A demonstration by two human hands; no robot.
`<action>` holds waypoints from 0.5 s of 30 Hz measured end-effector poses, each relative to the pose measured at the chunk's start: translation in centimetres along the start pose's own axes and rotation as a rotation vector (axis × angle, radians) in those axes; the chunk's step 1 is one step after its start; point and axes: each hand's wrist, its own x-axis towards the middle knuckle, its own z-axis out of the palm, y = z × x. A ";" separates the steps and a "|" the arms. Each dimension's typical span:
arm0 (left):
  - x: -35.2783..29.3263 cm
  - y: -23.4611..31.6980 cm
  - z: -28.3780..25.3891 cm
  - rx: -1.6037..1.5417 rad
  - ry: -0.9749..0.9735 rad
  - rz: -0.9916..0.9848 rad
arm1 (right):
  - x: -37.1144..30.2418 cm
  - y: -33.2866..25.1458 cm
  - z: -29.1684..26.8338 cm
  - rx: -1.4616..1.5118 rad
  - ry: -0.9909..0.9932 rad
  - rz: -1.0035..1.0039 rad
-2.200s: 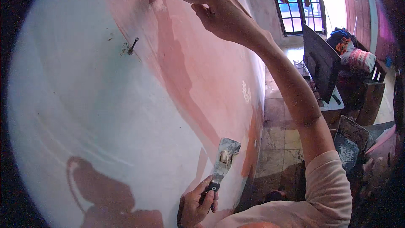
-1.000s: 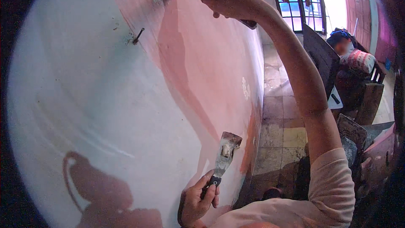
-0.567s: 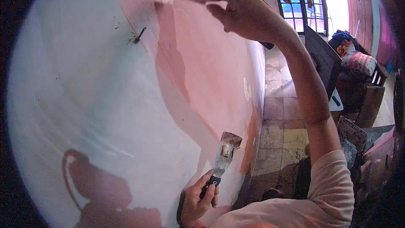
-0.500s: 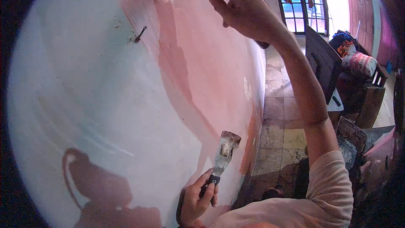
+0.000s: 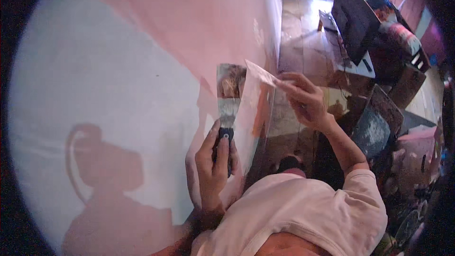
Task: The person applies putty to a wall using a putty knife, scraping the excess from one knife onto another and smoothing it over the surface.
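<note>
My left hand point(image 5: 212, 163) is closed round the black handle of a putty knife point(image 5: 229, 108), held upright in front of the wall. Its metal blade carries a lump of pale and brownish filler near the top edge. In my right hand point(image 5: 305, 98), pinched between thumb and fingers, is a scraper point(image 5: 259, 72) with a flat, pale-smeared blade. That blade slants up to the left, its tip close beside the top corner of the putty knife; whether they touch I cannot tell. My fingers hide the scraper's handle.
The wall point(image 5: 113, 90), whitish with a pink patch, fills the left side and bears my shadow. On the right stand a dark flat screen point(image 5: 355, 21) on a low white table point(image 5: 353, 68), a dark chair-like panel point(image 5: 377, 125) and cluttered items. The tiled floor point(image 5: 298, 33) runs between.
My right hand has come down from high on the wall to the putty knife, bringing the scraper. My left hand sits higher in the picture, and the view has shifted.
</note>
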 end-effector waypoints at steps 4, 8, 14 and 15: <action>0.7 -1.1 2.0 -0.448 -0.067 -0.114 | -2.9 0.4 -0.2 -0.237 0.045 -0.051; 1.2 -1.2 3.2 -0.531 -0.135 -0.135 | -3.3 0.9 -1.4 -0.331 0.099 -0.122; 1.4 -0.8 3.7 -0.703 -0.205 -0.214 | -4.0 1.0 -1.9 -0.391 0.065 -0.100; 1.5 -1.0 3.7 -0.705 -0.204 -0.213 | -4.2 1.1 -1.8 -0.397 0.051 -0.087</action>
